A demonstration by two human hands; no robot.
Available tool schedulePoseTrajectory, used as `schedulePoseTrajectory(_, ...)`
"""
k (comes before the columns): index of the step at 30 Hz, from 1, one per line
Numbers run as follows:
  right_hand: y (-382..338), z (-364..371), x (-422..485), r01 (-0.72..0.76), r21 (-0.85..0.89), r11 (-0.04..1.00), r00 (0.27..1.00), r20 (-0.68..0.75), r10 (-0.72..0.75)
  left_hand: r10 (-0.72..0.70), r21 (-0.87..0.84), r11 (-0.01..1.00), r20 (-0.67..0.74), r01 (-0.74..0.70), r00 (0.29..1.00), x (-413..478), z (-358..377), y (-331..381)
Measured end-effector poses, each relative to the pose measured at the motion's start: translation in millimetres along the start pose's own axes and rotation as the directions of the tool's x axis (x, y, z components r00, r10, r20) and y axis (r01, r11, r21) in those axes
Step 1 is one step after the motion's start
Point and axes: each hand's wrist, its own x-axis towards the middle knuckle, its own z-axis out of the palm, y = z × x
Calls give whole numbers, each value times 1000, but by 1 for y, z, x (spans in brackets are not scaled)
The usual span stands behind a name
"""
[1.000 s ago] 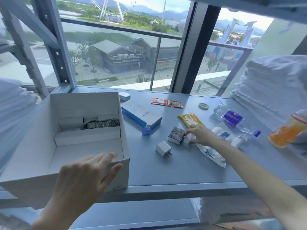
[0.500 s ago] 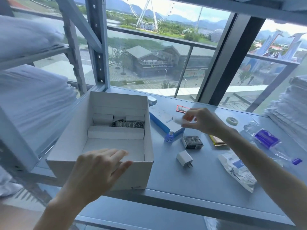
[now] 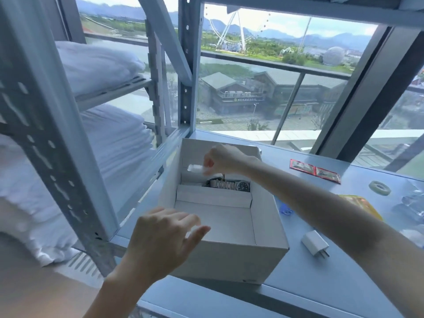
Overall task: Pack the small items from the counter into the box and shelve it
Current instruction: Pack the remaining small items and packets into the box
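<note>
An open white box (image 3: 231, 260) stands on the blue-grey counter (image 3: 298, 278) beside the shelf upright. Inside it, a metal wristwatch (image 3: 230, 185) lies in the back compartment behind a white divider. My right hand (image 3: 221, 159) hovers over the box's back part, pinching a small whitish object (image 3: 195, 168) by its end. My left hand (image 3: 160, 244) rests with fingers spread at the box's near left rim. A white charger plug (image 3: 315, 243) lies on the counter right of the box.
Two red sachets (image 3: 314, 171), a tape roll (image 3: 379, 187), a yellow packet (image 3: 362, 204) and clear plastic items (image 3: 413, 203) lie on the counter to the right. A grey metal shelf frame (image 3: 57, 143) with stacked white towels (image 3: 114, 143) stands left. Window glass runs behind.
My right hand lifted the small whitish object from the counter and carried it left, over the box. The view swung left; my left hand stayed at the box's near rim.
</note>
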Motion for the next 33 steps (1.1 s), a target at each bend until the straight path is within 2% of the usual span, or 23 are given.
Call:
schedulePoseTrajectory(3,-2,14,29,-64,-138,988,996,60,73,1,-10,1000,8,0,1000,-1,3,-2)
schedulePoseTrajectory(6,-2,31,44,-63,-281,958,995,61,83,0,-10,1000,5,0,1000,0,5,-3)
schedulePoseTrajectory(8,-1,40,49,-56,-309,950,996,43,72,-6,-17,1000,2,6,1000,0,7,-3)
schedulePoseTrajectory(12,3,45,49,-43,-228,973,999,12,47,-11,-22,1000,5,11,1000,0,6,-3)
schedulePoseTrajectory(16,1,50,49,-41,-67,997,995,84,47,-13,-29,1000,10,13,1000,0,6,-2)
schedulePoseTrajectory(27,0,45,42,-21,-17,1000,995,95,22,-32,-40,999,27,33,999,0,6,-1)
schedulePoseTrajectory(33,-2,7,-6,68,113,991,997,-37,-64,49,-58,997,58,-46,997,5,2,-3)
